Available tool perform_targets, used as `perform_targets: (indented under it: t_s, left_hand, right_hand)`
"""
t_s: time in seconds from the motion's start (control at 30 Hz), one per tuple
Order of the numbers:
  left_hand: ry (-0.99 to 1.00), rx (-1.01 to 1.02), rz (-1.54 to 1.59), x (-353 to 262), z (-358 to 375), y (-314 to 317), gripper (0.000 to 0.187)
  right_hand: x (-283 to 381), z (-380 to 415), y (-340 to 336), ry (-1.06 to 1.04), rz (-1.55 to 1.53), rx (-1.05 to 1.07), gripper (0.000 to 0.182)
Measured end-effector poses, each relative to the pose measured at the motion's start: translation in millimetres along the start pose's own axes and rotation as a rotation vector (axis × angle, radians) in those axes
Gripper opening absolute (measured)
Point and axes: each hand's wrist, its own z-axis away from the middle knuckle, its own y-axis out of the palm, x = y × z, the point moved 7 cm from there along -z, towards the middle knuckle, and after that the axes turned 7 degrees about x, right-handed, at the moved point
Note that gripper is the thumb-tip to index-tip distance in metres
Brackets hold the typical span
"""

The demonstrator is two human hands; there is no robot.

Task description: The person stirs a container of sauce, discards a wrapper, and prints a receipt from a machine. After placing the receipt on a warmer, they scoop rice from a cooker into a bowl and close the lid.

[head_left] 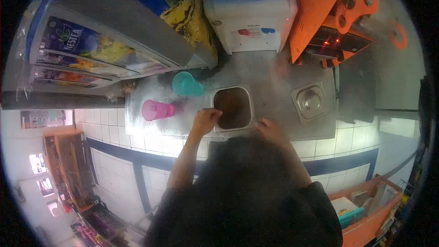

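Observation:
A square metal pan [251,92] with brown contents sits on the steel counter in front of me. My left hand [208,121] is at the pan's left rim, its fingers closed in a pinch; whatever they hold, if anything, is too small to make out. My right hand [270,130] is just off the pan's lower right corner, with its fingers loosely bent and apart and nothing visible in them. A teal plastic cup [184,83] lies behind the pan to the left, and a pink plastic cup [155,110] is farther left, nearer the front edge.
On the right of the steel counter [274,75] lies a square metal lid or pan [312,102]. A white dispenser [249,23] and an orange machine [318,23] with red lights stand at the back. A drinks fridge [91,50] rises at left; an orange crate [370,228] is at lower right.

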Motion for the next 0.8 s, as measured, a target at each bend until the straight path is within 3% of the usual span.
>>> perform_targets:
  t_s: [0.07, 0.17, 0.27, 0.37, 0.47, 0.57, 0.67, 0.73, 0.8]
  left_hand:
    - [-0.099, -0.113, 0.082, 10.0, 0.8, -3.3, 0.025]
    - [-0.058, -0.128, 0.079, 10.1, -0.8, -8.8, 0.025]
    - [-0.095, 0.036, -0.053, -3.0, 0.6, -7.5, 0.027]
    - [-0.187, -0.138, 0.114, 15.6, -1.6, -9.3, 0.029]
    - [-0.100, -0.002, -0.009, 8.0, -2.5, -3.0, 0.031]
    - [-0.142, -0.152, 0.065, 25.2, -4.4, -3.7, 0.031]
    - [-0.162, -0.098, 0.142, 24.3, -1.0, -1.7, 0.030]
    - [-0.135, -0.104, 0.133, 21.7, 2.3, -5.1, 0.030]
    - [-0.097, -0.098, 0.121, 19.7, 2.2, -7.5, 0.030]
  right_hand:
    - [-4.2, -2.7, 2.0, 0.016, -0.018, 0.031, 0.034]
    - [-10.8, -7.8, 7.0, -0.023, 0.078, 0.080, 0.033]
    - [-0.4, -4.3, 11.1, 0.012, 0.008, 0.090, 0.031]
    - [11.4, 1.9, 10.0, -0.030, 0.108, 0.089, 0.031]
    - [-11.6, -15.8, 29.5, -0.099, 0.069, 0.177, 0.031]
    - [5.1, -13.4, 31.7, -0.215, 0.105, 0.172, 0.031]
    - [11.6, -19.1, 9.2, -0.133, 0.233, 0.248, 0.032]
    - [2.6, -38.8, -34.2, 0.014, 0.007, -0.060, 0.034]
    - [16.3, -55.4, -56.5, -0.019, -0.046, -0.115, 0.035]
